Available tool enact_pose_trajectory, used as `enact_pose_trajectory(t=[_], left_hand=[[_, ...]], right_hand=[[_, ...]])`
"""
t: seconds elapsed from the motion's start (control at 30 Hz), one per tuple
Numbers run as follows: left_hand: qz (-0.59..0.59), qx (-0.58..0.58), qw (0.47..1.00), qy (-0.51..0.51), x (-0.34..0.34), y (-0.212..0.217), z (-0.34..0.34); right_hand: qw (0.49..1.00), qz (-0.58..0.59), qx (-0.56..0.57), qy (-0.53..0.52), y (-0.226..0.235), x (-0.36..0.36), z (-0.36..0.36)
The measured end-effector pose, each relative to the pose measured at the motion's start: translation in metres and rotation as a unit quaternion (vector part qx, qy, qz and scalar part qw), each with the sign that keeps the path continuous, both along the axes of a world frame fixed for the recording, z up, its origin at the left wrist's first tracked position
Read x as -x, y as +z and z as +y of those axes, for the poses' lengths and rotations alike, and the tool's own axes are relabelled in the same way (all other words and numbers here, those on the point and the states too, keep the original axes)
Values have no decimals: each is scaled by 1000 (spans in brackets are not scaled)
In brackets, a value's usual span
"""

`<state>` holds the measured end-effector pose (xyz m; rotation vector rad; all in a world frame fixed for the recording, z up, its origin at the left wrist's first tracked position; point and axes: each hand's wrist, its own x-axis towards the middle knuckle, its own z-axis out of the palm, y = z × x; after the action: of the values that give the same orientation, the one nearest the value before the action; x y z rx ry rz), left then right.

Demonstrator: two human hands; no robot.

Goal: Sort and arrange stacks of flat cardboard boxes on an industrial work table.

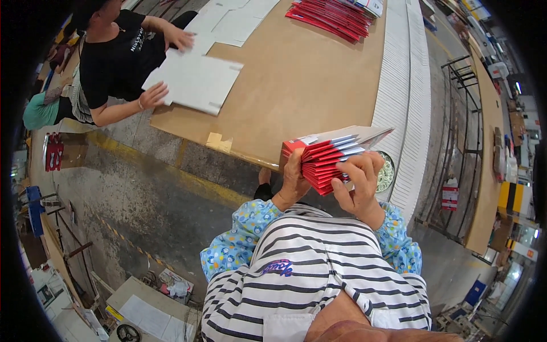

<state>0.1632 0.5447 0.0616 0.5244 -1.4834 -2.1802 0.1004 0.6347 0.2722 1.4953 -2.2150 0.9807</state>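
The left hand (292, 179) has its fingers clamped on the left side of a fan of red cards (322, 171), the thumb lying along the near end. The right hand (364, 188) bends its fingers over the right side, forefinger and thumb slightly apart, both tips at the card edges; whether they pinch a card I cannot tell. The cards are held up at the near end of the desk (273, 108), spread at their edges, with a pale board (374, 135) behind them. Just right of the right hand is a round bowl (392, 181) of pale green bands. Patterned blue sleeves (231, 242) cover both forearms, before a striped shirt (319, 239). The desk has a brown top, with a yellowish patch (219, 142) near its left corner, a long row of white pieces (407, 85) down its right side and a red stack (330, 20) at the far end. On the left, a co-worker (111, 62) in black has both hands at a white sheet (199, 80). Beyond lie a worn grey floor (131, 182) with yellow lines and, far right, another brown-topped table (485, 142).
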Motion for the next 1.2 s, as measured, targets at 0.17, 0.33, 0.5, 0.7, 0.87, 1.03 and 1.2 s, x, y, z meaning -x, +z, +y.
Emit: enact_pose_trajectory(t=[0.17,0.33,0.5,0.7,0.87,1.03,1.2], left_hand=[[18,24,1000,7,1,14,-1],[10,-106,994,-9,2,5,0],[26,199,980,15,-5,29,-8],[28,282,958,29,-8,51,-15],[32,333,942,32,-10,53,-25],[61,379,923,-12,-7,63,-25],[53,392,918,-22,-5,63,-26]], right_hand=[[1000,-21,-9,-22,-1,2,1],[999,20,-29,-36,0,-1,-3],[996,51,-43,-54,3,1,-6],[998,-42,-36,-11,4,7,-2],[960,-261,-95,-23,17,20,-3],[869,-406,-274,62,29,78,-4],[863,-433,-252,69,11,83,-9]])
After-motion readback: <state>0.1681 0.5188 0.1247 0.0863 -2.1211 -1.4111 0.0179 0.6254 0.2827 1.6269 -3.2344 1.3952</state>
